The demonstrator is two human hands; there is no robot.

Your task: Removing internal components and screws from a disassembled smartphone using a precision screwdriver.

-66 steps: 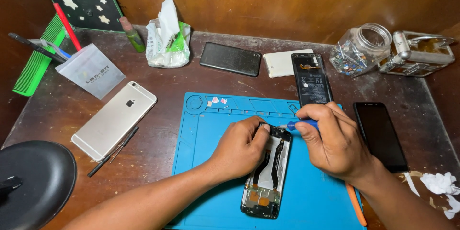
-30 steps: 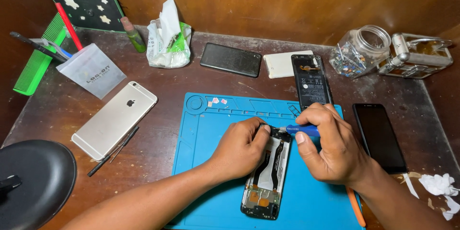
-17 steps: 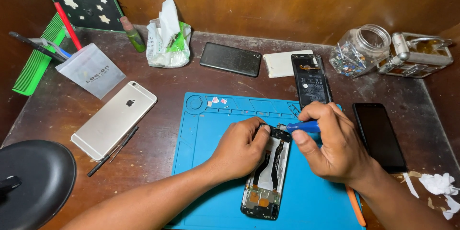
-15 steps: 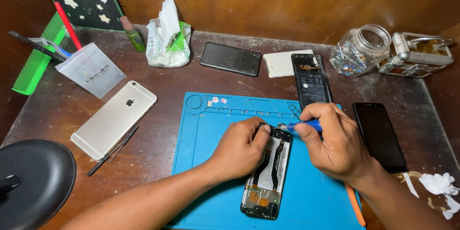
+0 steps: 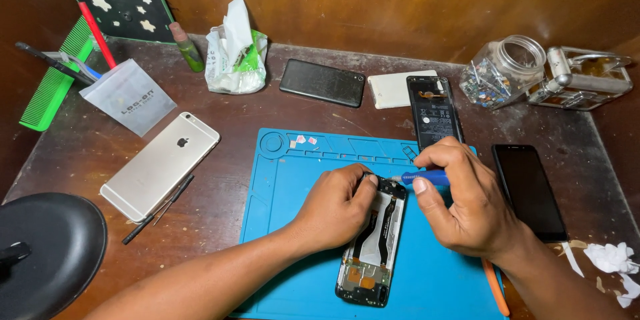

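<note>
Lying opened between both hands: phone [image 5: 373, 243], circuitry bared, left fingers [image 5: 363, 190] pinching its top, right fingers [image 5: 427, 193] grasping blue screwdriver [image 5: 427, 177].

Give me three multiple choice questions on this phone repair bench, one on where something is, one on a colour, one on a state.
1. Where does the opened black phone lie?
A. on the blue rubber work mat
B. on bare wood
C. in the clear glass jar

2. What colour is the handle of the small screwdriver?
A. red
B. blue
C. yellow

3. How is that screwdriver held?
A. lying loose
B. in the left hand
C. in the right hand

Answers: 1 A, the mat shows all round it; 2 B, blue shows between the fingers; 3 C, right fingers grip it.
</note>
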